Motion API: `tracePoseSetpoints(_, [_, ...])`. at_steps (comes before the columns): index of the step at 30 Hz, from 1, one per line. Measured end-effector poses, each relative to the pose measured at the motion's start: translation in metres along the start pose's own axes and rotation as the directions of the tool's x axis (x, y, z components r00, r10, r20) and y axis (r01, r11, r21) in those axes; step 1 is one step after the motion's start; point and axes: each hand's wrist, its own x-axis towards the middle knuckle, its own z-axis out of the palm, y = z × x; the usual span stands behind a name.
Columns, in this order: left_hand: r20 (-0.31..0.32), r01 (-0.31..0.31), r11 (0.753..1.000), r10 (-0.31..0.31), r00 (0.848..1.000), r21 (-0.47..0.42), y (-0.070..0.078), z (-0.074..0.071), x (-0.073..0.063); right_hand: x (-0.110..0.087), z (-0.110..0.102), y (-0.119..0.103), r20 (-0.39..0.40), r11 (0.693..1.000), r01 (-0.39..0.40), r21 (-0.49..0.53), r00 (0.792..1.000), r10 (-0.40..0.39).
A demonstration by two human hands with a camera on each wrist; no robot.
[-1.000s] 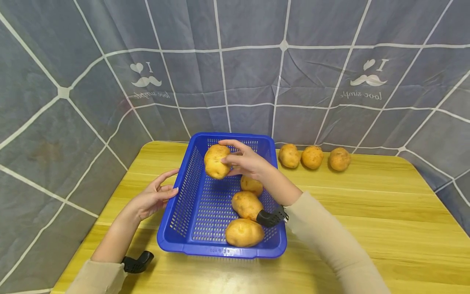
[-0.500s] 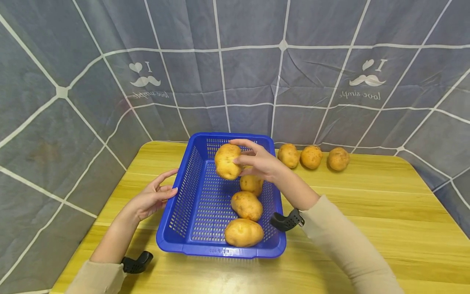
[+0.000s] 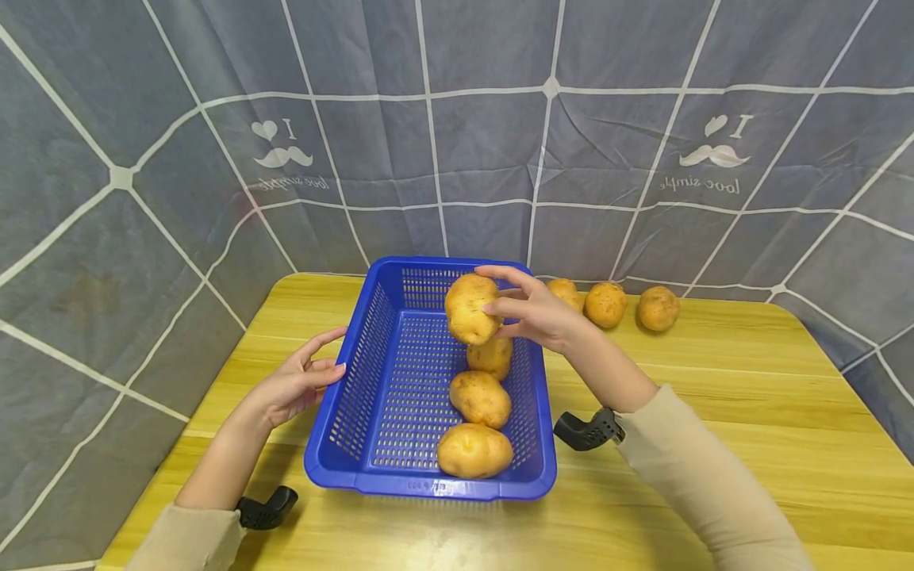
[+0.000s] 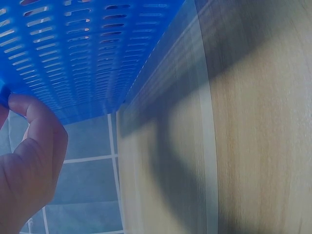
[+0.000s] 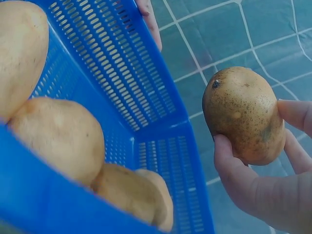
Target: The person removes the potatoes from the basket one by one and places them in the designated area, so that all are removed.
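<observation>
My right hand (image 3: 543, 313) holds a potato (image 3: 471, 308) between thumb and fingers above the back right part of a blue perforated plastic basket (image 3: 428, 485). In the right wrist view this potato (image 5: 243, 116) has a dark spot. Several potatoes lie in a row along the basket's right side, among them a front potato (image 3: 474, 450), a middle potato (image 3: 480, 399) and a back potato (image 3: 491, 361), partly hidden by the held one. My left hand (image 3: 300, 385) grips the basket's left rim; the left wrist view shows a bent digit at the rim.
Beyond the basket's right side, three potatoes stand in a row near the table's back edge: one potato (image 3: 566, 292) partly behind my right hand, another potato (image 3: 605, 305), and a third potato (image 3: 658, 308). A grey curtain (image 3: 485, 151) hangs behind the wooden table (image 3: 757, 412).
My right hand has moved to the right with the potato, from the basket's middle toward its right side. The left hand and the basket have stayed in place.
</observation>
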Motion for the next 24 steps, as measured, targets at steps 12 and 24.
tracePoseSetpoints(12, [0.022,0.012,1.000,-0.012,1.000,0.003,0.004,0.003,-0.001,-0.019,-0.034,0.003,-0.042,1.000,0.015,-0.027,0.999,-0.016])
tracePoseSetpoints(24, [0.045,0.016,1.000,-0.016,0.999,-0.007,0.002,0.000,-0.001,-0.048,-0.067,0.015,-0.069,0.998,0.013,-0.061,0.997,-0.017])
